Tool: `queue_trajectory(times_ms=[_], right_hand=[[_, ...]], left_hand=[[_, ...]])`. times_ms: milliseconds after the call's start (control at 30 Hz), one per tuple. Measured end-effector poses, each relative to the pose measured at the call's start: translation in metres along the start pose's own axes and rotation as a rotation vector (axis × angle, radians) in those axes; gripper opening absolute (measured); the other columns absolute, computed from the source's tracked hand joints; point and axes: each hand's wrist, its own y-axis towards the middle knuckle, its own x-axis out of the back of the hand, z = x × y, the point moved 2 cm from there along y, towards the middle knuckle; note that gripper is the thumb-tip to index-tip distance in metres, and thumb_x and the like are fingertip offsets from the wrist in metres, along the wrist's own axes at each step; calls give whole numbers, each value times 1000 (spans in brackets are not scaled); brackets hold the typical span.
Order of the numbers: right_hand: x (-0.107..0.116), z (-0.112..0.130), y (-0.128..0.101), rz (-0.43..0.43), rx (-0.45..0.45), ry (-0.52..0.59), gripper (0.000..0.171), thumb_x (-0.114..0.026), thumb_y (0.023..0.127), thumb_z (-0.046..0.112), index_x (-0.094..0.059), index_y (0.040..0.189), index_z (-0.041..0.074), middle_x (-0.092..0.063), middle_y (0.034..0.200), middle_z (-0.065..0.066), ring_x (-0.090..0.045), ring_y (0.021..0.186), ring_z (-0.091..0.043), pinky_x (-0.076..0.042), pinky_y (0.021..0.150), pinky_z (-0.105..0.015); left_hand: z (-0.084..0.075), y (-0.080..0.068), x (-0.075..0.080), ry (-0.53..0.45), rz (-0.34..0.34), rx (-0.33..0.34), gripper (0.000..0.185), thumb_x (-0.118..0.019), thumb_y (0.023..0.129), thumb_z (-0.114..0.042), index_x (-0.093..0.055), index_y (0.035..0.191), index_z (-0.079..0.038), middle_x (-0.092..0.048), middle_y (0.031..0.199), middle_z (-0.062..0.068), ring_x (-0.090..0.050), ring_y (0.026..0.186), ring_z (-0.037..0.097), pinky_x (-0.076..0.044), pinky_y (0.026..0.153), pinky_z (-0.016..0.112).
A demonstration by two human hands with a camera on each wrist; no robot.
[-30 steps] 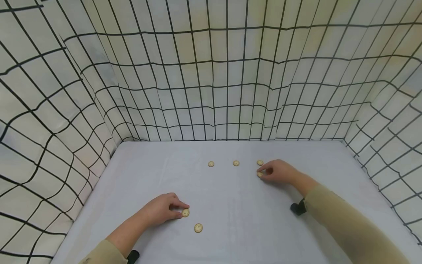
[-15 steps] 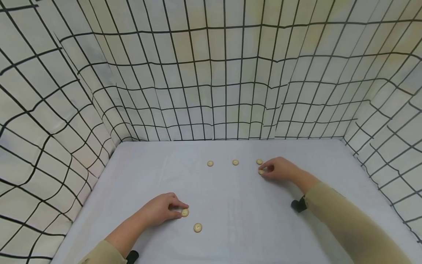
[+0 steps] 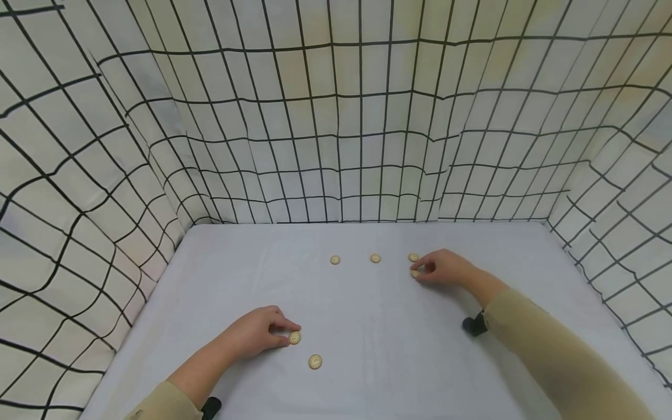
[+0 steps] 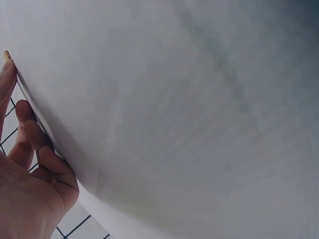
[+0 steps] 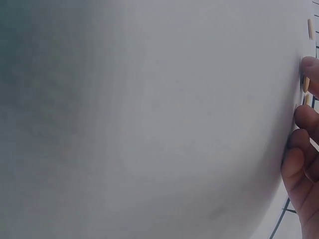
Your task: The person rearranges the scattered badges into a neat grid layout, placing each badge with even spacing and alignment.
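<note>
Several tan wooden buttons lie on a white table (image 3: 378,332). My left hand (image 3: 287,335) rests near the front, thumb and forefinger pinching one button (image 3: 294,338); its edge shows at a fingertip in the left wrist view (image 4: 6,55). A loose button (image 3: 315,361) lies just in front of it. Farther back, three buttons form a row: left (image 3: 335,259), middle (image 3: 375,258), right (image 3: 413,257). My right hand (image 3: 422,272) pinches a button (image 3: 415,273) just in front of the row's right end, also seen between its fingers in the right wrist view (image 5: 305,84).
Cloth walls with a black grid (image 3: 336,146) enclose the table at the back and on both sides. A black wrist mount (image 3: 474,325) sits under my right forearm, another (image 3: 210,407) under the left. Beige sleeves cover both arms.
My right hand has slid its button a little farther back, closer to the right end of the row. The left hand and the other buttons have stayed put.
</note>
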Motion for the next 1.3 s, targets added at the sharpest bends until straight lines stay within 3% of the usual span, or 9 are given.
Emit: queue_trajectory(times_ms=[1300], right_hand=[[-3,-1,-5,6,7,-26,29,-76,87,29,-75,116,25,-60,87,2,-52,84,-18,-44,73,-35]], left_hand=[[-1,0,0,-9,4,-4,27,-81,82,-25,-77,107,-34,-57,87,-16,-49,78,8,-42,71,27]])
